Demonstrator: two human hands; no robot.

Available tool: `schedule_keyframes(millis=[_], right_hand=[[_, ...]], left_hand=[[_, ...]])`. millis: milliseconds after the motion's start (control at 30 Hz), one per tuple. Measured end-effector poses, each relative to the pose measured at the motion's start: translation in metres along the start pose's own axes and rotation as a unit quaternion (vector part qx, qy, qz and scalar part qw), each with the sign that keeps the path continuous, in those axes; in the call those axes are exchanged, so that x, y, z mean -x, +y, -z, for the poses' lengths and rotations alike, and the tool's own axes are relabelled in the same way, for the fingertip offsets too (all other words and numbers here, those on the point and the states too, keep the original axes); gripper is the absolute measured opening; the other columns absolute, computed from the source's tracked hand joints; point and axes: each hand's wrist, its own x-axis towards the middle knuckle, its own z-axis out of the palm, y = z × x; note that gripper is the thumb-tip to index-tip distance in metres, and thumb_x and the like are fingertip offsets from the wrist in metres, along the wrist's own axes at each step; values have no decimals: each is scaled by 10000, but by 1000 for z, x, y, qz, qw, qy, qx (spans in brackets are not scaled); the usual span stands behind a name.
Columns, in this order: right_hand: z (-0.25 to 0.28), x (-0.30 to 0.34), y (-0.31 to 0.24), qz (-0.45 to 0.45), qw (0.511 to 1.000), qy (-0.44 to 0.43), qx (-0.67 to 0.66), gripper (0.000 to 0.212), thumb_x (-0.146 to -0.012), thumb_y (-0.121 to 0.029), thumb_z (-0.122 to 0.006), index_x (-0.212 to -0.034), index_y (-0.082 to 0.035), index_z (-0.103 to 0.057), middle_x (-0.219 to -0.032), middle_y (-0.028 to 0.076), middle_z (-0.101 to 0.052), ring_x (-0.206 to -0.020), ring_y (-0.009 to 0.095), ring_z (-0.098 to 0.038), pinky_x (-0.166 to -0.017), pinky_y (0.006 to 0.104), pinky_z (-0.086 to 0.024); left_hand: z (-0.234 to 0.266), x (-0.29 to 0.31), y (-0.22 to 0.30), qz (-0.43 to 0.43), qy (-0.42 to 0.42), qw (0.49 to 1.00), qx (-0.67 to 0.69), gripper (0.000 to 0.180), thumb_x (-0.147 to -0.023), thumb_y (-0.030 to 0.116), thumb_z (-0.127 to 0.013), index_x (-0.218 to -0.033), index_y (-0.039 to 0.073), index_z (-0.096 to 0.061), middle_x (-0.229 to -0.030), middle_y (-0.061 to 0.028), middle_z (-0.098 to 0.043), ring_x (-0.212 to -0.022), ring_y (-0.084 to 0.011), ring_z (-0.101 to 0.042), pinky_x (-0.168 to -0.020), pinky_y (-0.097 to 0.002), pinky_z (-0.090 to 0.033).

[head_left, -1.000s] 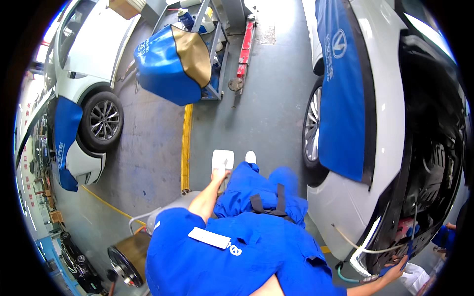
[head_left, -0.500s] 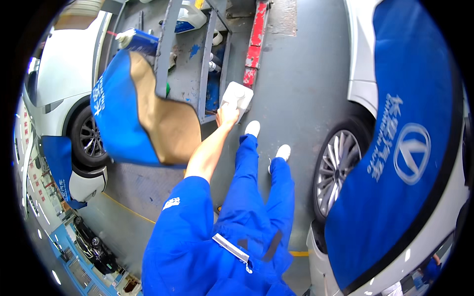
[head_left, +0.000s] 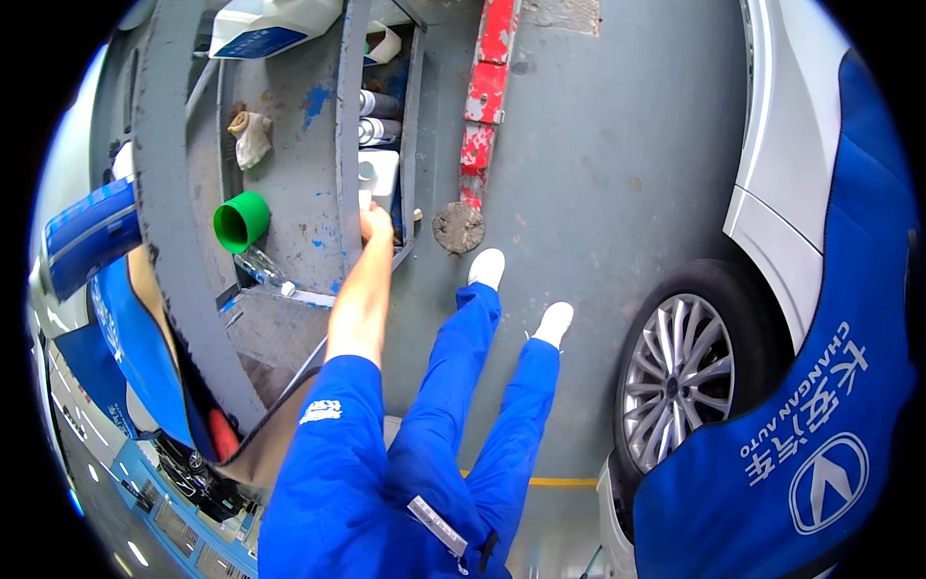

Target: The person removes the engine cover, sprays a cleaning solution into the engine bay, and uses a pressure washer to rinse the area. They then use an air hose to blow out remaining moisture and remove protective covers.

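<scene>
My left hand (head_left: 376,224) is closed at the handle end of a white plastic jug (head_left: 385,174). The jug sits within the lower level of a grey metal cart (head_left: 348,125), beside silver spray cans (head_left: 379,130). The cart's frame partly hides my fingers. My bare left forearm comes out of a blue sleeve and reaches forward past the cart's near end. My right hand is out of view.
On the cart are a green cup (head_left: 241,222), a crumpled rag (head_left: 253,141) and a large white jug (head_left: 270,24). A blue cover (head_left: 135,338) hangs at its left. A red lift arm (head_left: 490,77) lies ahead. At right stands a white car with a silver wheel (head_left: 678,386).
My left hand has carried the white jug leftward from beside the cart into its lower level. The view has shifted, bringing the cart closer, and the blue cover now appears farther left.
</scene>
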Motion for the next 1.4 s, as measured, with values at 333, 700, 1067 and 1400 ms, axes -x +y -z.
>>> schedule_keyframes(millis=[333, 700, 1067, 1400], right_hand=[[145, 56, 62, -82, 990, 114, -30, 533, -937, -485, -500, -1171, -11, -571, -741, 84, -602, -408, 87, -425, -386, 213, -310], [398, 168, 324, -207, 901, 215, -313, 515, -966, -459, -455, -1236, -26, -521, -791, 90, -596, -424, 77, -431, -392, 204, -313], [441, 209, 610, -265, 874, 342, -223, 400, -985, -343, -478, -1144, 9, -581, -739, 98, -613, -406, 86, -471, -351, 219, -336], [500, 46, 855, -123, 851, 487, 153, 284, -974, -223, -512, -1047, 32, -615, -763, 58, -596, -565, 108, -500, -493, 267, -384]], left_hand=[[35, 146, 44, -180, -216, 954, -107, 653, -792, 210, -650, -1308, -76, -370, -1310, -274, -420, -1247, -407, -391, -1083, -466, -295], [279, 570, 7, -467, -700, 538, -53, 204, -807, 122, -538, -922, 9, -663, -781, -138, -690, -738, -215, -676, -710, -339, -535], [491, 890, -257, -564, -773, -38, -288, 248, -832, 164, -555, -1030, 27, -613, -838, -124, -681, -810, -244, -668, -748, -349, -518], [477, 1193, -352, -667, -667, -98, -317, 299, -825, 165, -562, -1098, 55, -617, -989, -130, -682, -961, -269, -648, -846, -352, -498]])
